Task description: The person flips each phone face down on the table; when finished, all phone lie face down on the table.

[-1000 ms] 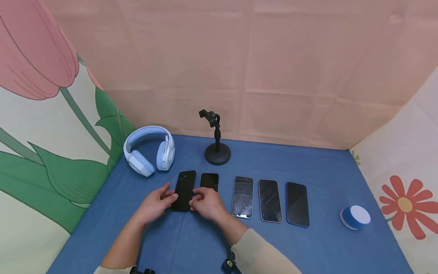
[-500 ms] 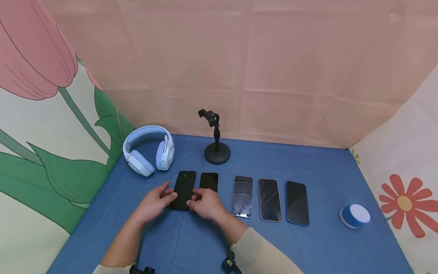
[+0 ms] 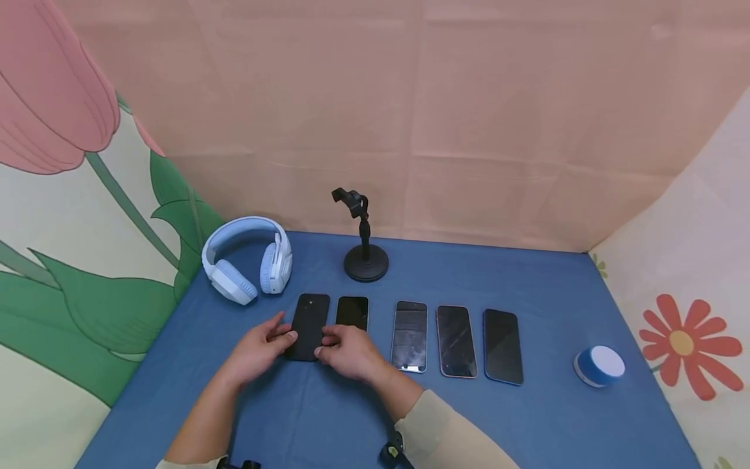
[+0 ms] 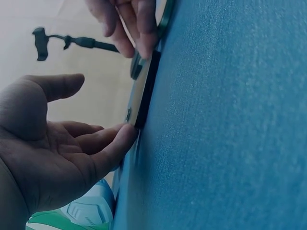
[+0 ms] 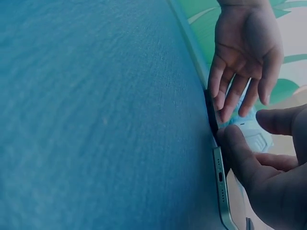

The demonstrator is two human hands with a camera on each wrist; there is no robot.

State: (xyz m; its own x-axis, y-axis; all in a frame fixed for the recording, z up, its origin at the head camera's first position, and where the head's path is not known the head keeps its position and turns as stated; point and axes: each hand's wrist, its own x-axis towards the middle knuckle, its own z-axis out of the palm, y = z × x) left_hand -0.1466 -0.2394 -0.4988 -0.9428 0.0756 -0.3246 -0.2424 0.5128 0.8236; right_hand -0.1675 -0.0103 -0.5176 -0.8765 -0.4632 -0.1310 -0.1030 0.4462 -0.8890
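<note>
A black phone (image 3: 308,319) lies back up on the blue cloth, its camera near the upper end. At its left long side is my left hand (image 3: 258,352); in the left wrist view the fingers (image 4: 112,148) reach out to the phone's edge with the thumb raised away. My right hand (image 3: 351,354) touches the opposite side, its fingertips low on that edge and its thumb held off in the right wrist view. Just to the right, a second phone (image 3: 352,310) lies screen up, its lower part hidden behind my right hand.
Three more phones lie in a row rightward: a silver-edged one (image 3: 409,335), a pinkish-edged one (image 3: 456,342) and a blue-edged one (image 3: 502,346). Light-blue headphones (image 3: 247,260) and a black stand (image 3: 366,262) are behind. A blue-and-white round container (image 3: 599,366) sits far right.
The head view has shifted slightly, moving everything a little left. Both hands stay at the black phone's sides; my right fingertips have edged slightly left with its lower right side.
</note>
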